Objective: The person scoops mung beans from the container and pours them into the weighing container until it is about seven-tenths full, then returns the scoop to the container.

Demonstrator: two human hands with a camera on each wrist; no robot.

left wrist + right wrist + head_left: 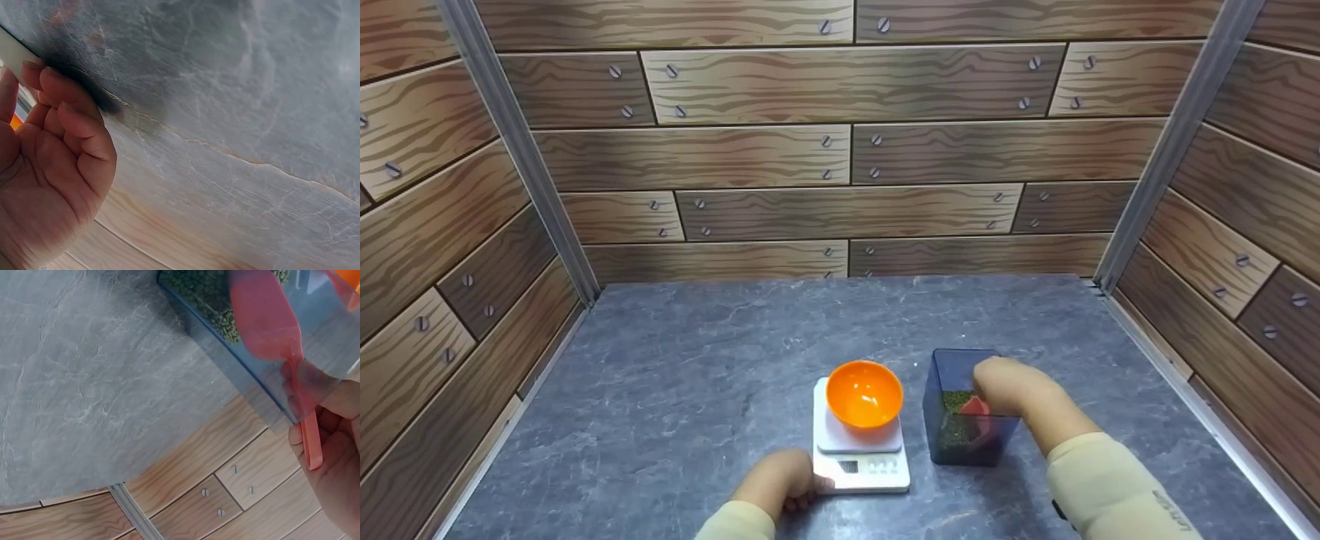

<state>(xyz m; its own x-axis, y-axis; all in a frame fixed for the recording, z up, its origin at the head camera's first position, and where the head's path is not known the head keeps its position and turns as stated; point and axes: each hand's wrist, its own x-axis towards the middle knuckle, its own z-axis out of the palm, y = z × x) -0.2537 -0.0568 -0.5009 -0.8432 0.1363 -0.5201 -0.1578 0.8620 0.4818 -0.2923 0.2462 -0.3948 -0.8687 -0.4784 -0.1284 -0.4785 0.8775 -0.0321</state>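
My right hand (1006, 384) grips the handle of a red scoop (267, 318), reaching into a clear bluish bin (964, 442). Small green beans (197, 295) lie in the bin, and the scoop's head is down among them. A white kitchen scale (861, 476) stands left of the bin, with an orange bowl (864, 394) on its platform. No contents show inside the bowl. At the scale's front left corner, my left hand (781, 480) pinches the edge, thumb on top and curled fingers (84, 121) at the side.
A dark grey marbled tabletop (690, 360) lies under everything. Wood-patterned walls (840, 157) close off the back and both sides, with metal strips (1174, 150) at the corners. The bin's walls rise around my right hand.
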